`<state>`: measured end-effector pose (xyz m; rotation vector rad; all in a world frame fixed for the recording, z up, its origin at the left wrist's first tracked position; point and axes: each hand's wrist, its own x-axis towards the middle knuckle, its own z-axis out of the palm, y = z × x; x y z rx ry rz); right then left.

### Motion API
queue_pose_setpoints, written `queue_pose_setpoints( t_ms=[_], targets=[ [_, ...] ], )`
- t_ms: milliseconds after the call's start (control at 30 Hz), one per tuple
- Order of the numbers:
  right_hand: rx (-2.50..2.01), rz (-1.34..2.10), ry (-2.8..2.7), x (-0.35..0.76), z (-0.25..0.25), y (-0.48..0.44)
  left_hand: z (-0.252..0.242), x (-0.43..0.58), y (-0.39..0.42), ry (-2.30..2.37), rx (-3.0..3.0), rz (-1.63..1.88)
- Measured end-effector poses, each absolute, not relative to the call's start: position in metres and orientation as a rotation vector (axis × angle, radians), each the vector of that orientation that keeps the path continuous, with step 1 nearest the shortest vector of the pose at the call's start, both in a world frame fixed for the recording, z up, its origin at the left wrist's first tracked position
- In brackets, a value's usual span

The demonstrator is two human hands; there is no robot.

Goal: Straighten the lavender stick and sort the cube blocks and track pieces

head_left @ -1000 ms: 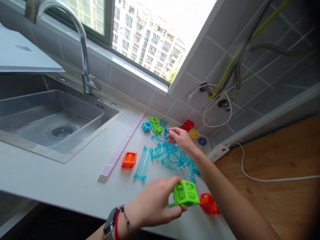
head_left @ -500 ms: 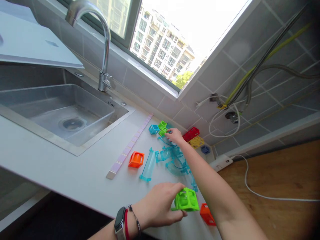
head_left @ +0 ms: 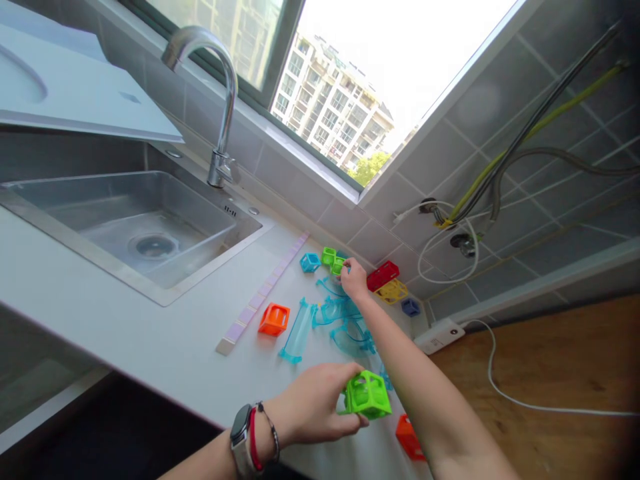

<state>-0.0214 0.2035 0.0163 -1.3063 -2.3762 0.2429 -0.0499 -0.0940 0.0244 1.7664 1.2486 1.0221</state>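
Observation:
In the foreground, my left hand grips a bright green hollow cube block between thumb and fingers, above the counter's front part. My right hand reaches to the back of the counter, its fingers pinched on a second green cube block. Another green cube block sits right beside that one, and a blue cube block stands to their left. Under and beside my right forearm lie several clear blue track pieces, partly hidden. A straight clear blue chute lies nearer to me.
An orange cube block stands left of the chute; another orange block is partly behind my right arm. Red, yellow and dark blue blocks line the wall. A sink with a tap is left; a power strip right.
The green block at my right fingertips has shifted slightly right, away from the neighbouring green block. My left hand still holds its green block, slightly tilted. The whole view has shifted a little.

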Motion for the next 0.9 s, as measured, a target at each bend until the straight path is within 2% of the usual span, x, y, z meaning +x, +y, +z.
queue_pose_setpoints(
  t_ms=[900],
  targets=[
    [-1.075, 0.360, -2.360, 0.038, 0.071, 0.174, 0.026, -0.051, -0.092, 1.275, 1.489, 1.154]
  ],
)
